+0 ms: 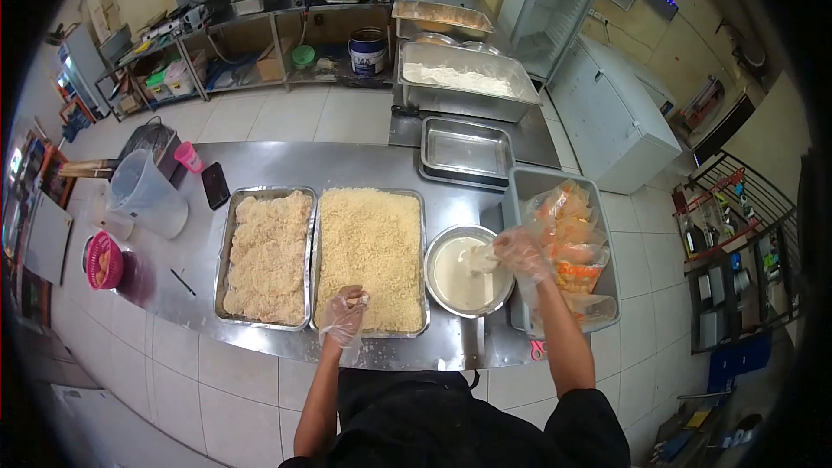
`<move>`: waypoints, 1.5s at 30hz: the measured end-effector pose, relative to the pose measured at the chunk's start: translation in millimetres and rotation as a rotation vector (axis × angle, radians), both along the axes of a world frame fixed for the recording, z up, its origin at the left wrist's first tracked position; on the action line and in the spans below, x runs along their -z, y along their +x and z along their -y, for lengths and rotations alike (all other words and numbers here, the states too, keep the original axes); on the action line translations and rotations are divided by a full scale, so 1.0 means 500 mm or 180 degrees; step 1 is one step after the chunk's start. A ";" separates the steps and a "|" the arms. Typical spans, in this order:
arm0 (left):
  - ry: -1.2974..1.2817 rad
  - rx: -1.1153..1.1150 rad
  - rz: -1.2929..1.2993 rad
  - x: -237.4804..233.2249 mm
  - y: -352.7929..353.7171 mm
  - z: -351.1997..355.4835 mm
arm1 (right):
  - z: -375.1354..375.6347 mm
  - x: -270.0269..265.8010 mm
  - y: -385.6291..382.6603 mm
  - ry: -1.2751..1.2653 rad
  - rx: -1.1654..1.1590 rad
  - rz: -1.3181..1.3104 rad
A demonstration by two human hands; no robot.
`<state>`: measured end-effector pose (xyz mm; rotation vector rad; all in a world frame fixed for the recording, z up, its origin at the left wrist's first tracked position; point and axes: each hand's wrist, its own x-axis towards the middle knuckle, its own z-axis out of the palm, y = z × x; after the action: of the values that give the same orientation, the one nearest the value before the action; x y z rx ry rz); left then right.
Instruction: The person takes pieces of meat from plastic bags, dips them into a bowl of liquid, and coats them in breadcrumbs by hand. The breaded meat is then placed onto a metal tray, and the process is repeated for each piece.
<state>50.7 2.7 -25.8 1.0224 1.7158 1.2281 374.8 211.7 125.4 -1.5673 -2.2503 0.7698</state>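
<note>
My right hand [523, 255], in a clear plastic glove, pinches a batter-coated piece [482, 258] over the metal bowl of white batter [459, 282]. Gloved too, my left hand [347, 314] rests at the lower left of the tray of breadcrumbs [368, 243]; its fingers are curled, with a small pale bit at the fingertips that I cannot make out. Left of that tray is another metal tray of crumb-coated pieces [269, 256]. A grey tub [513, 208] right of the bowl holds plastic bags of orange contents [576, 247].
Empty metal trays [468, 149] and a deep pan of flour [468, 78] stand beyond the bowl. On the left are a phone [216, 185], a pink cup [188, 157], a clear plastic jug [147, 195] and a pink basket [104, 262]. Scissors [538, 349] lie near the front edge.
</note>
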 end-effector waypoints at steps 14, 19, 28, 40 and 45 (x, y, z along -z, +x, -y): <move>0.0148 0.1092 -0.0050 0.196 -0.063 0.003 | 0.110 -0.067 -0.003 0.0340 0.0860 -0.1041; -0.0154 0.1077 0.0299 0.148 -0.067 -0.010 | 0.117 -0.048 -0.005 0.0038 0.0921 -0.1262; 0.0236 0.0872 0.1134 0.163 -0.035 -0.049 | 0.123 0.080 0.015 0.0143 0.0937 -0.0653; 0.0061 0.0378 0.0493 -0.008 -0.144 0.011 | 0.182 0.145 -0.311 -0.1028 0.0828 -0.3012; 0.0194 0.0220 0.0273 0.009 -0.177 0.006 | 0.231 0.298 -0.297 -0.1208 0.0369 -0.1850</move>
<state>-37.9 -0.1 -30.3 1.0414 1.5734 1.2682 226.3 96.4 -23.7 -1.3624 -1.6449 1.4603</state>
